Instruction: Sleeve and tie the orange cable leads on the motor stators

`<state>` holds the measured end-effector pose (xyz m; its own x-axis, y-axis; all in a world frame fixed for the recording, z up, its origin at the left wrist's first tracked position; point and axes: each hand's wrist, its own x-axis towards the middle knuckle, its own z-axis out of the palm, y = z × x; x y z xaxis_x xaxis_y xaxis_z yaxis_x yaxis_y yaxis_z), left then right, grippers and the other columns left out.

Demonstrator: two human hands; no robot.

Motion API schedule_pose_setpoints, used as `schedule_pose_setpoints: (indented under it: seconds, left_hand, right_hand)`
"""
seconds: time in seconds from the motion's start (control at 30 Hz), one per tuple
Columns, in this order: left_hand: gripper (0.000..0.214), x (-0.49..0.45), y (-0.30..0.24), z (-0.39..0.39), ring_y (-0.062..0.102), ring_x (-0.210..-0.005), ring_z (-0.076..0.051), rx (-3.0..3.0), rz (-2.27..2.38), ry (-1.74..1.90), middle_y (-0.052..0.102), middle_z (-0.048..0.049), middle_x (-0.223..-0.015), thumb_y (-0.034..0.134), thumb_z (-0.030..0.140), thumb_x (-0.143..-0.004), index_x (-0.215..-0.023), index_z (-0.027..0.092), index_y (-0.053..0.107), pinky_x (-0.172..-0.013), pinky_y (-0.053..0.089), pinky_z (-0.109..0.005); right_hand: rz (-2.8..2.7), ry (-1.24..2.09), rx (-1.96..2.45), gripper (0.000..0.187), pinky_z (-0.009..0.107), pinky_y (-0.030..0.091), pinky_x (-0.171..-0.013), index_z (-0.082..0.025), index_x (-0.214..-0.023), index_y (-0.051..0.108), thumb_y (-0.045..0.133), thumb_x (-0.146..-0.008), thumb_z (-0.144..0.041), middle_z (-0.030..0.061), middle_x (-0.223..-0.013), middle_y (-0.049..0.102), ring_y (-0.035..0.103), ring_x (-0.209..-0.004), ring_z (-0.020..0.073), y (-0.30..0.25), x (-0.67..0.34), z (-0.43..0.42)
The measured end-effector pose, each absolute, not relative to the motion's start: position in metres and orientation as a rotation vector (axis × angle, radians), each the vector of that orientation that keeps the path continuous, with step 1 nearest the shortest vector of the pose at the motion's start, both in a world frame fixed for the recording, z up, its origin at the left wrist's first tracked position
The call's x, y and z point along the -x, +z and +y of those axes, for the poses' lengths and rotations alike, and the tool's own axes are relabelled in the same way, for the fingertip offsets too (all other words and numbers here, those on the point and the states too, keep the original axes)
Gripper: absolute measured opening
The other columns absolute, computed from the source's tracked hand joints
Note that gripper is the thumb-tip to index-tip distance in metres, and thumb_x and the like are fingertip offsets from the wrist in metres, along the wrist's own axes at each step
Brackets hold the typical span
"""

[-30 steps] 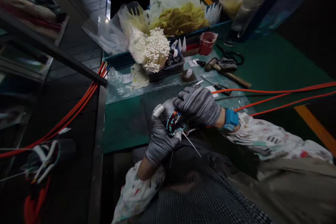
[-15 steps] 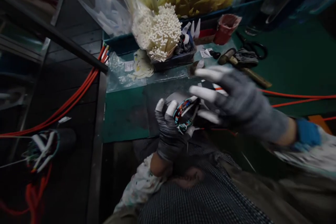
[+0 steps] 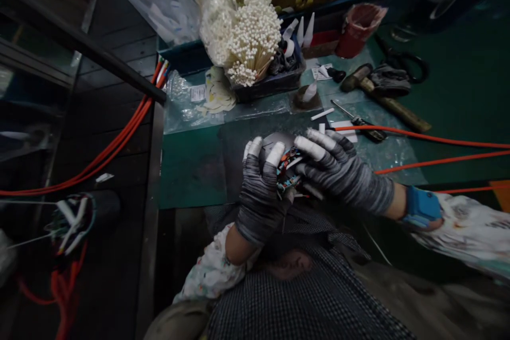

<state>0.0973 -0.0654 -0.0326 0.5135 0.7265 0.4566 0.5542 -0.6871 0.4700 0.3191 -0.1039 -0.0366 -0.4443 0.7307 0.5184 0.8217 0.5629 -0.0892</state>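
Both my hands wear grey striped gloves with white fingertips. My left hand (image 3: 261, 191) is wrapped around a small rounded part with coloured wires (image 3: 287, 169) coiled on it, held above my lap at the table's near edge. My right hand (image 3: 338, 170) has come in from the right and its fingers close on the same wired part. Most of the part is hidden between the two hands. A blue band (image 3: 421, 207) sits on my right wrist.
On the green table (image 3: 191, 170) lie a hammer (image 3: 384, 98), a screwdriver (image 3: 356, 118), scissors (image 3: 406, 61), a red cup (image 3: 356, 29) and a bundle of white-tipped sticks (image 3: 251, 42) in a dark tray. Orange cables (image 3: 438, 143) cross the table at right; more orange cables (image 3: 115, 146) run down at left.
My right hand, spread open and lifted half a second ago, has come back down onto the wired part. The view has tilted downward toward my lap.
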Motion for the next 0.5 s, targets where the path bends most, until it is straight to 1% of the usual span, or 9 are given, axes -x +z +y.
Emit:
schedule_pose_setpoints:
  seconds: [0.07,0.13,0.17,0.2,0.27,0.33,0.37,0.43,0.5]
  left_hand:
    - [0.083,-0.097,-0.032,-0.063,0.034,-0.155,-0.042,-2.486,1.057,0.943,0.037,-0.023,-0.163,0.071,0.045,-0.091,-0.159,0.019,0.033,-0.125,0.037,-0.062]
    - [0.084,-0.095,-0.032,-0.06,0.035,-0.155,-0.041,-2.476,1.024,0.932,0.037,-0.0223,-0.164,0.071,0.047,-0.091,-0.161,0.02,0.03,-0.124,0.038,-0.061]
    - [0.085,-0.094,-0.031,-0.058,0.036,-0.155,-0.04,-2.475,1.01,0.923,0.037,-0.0217,-0.163,0.071,0.047,-0.092,-0.161,0.021,0.029,-0.124,0.039,-0.06]
    - [0.086,-0.093,-0.031,-0.057,0.037,-0.154,-0.039,-2.477,0.995,0.917,0.039,-0.0212,-0.163,0.071,0.048,-0.092,-0.162,0.022,0.029,-0.124,0.039,-0.06]
    - [0.087,-0.092,-0.03,-0.055,0.038,-0.154,-0.038,-2.476,0.979,0.925,0.042,-0.0205,-0.16,0.071,0.049,-0.092,-0.162,0.022,0.028,-0.125,0.038,-0.059]
    - [0.087,-0.091,-0.03,-0.053,0.039,-0.153,-0.038,-2.46,0.973,0.951,0.044,-0.0208,-0.158,0.071,0.052,-0.092,-0.162,0.02,0.029,-0.126,0.038,-0.058]
    - [0.087,-0.09,-0.03,-0.053,0.039,-0.153,-0.037,-2.447,0.971,0.964,0.043,-0.0211,-0.159,0.07,0.054,-0.093,-0.162,0.019,0.03,-0.126,0.038,-0.057]
    - [0.085,-0.089,-0.031,-0.052,0.042,-0.152,-0.036,-2.414,0.971,0.993,0.042,-0.0206,-0.16,0.069,0.058,-0.093,-0.16,0.02,0.033,-0.125,0.04,-0.055]
    - [0.083,-0.087,-0.033,-0.052,0.044,-0.151,-0.035,-2.38,0.97,1.025,0.042,-0.0191,-0.161,0.067,0.06,-0.093,-0.159,0.022,0.036,-0.125,0.042,-0.054]
  right_hand:
    - [-2.308,-0.157,1.211,0.03,0.061,0.033,-0.125,-0.023,-0.12,0.064,0.062,-0.096,-0.041,0.0123,-0.163,0.045,0.032,-0.157,0.0353,-0.038,-0.32,-0.102]
    - [-2.326,-0.1,1.177,0.043,0.066,0.031,-0.124,-0.021,-0.125,0.063,0.061,-0.094,-0.05,0.0154,-0.166,0.04,0.029,-0.158,0.0392,-0.042,-0.318,-0.1]
    - [-2.325,-0.102,1.18,0.046,0.067,0.031,-0.124,-0.02,-0.127,0.062,0.061,-0.093,-0.052,0.0162,-0.167,0.039,0.028,-0.158,0.0401,-0.044,-0.317,-0.099]
    - [-2.31,-0.122,1.196,0.046,0.067,0.031,-0.124,-0.02,-0.127,0.062,0.061,-0.093,-0.051,0.0163,-0.166,0.04,0.028,-0.158,0.0399,-0.045,-0.315,-0.098]
    - [-2.253,-0.189,1.221,0.034,0.063,0.032,-0.125,-0.022,-0.121,0.064,0.063,-0.094,-0.043,0.0138,-0.162,0.046,0.031,-0.156,0.0366,-0.049,-0.309,-0.096]
    - [-2.191,-0.232,1.212,0.022,0.059,0.033,-0.126,-0.025,-0.115,0.064,0.066,-0.094,-0.032,0.009,-0.157,0.052,0.036,-0.154,0.0319,-0.051,-0.304,-0.094]
    - [-2.165,-0.243,1.203,0.021,0.057,0.033,-0.127,-0.026,-0.113,0.064,0.068,-0.093,-0.028,0.0063,-0.154,0.054,0.038,-0.152,0.0298,-0.052,-0.301,-0.094]
    - [-2.135,-0.267,1.193,0.026,0.054,0.033,-0.128,-0.029,-0.114,0.065,0.071,-0.09,-0.023,0.0026,-0.15,0.057,0.041,-0.149,0.0278,-0.054,-0.297,-0.095]
    - [-2.127,-0.279,1.206,0.033,0.055,0.033,-0.128,-0.031,-0.119,0.066,0.072,-0.089,-0.021,0.0024,-0.146,0.06,0.046,-0.145,0.0278,-0.053,-0.294,-0.097]
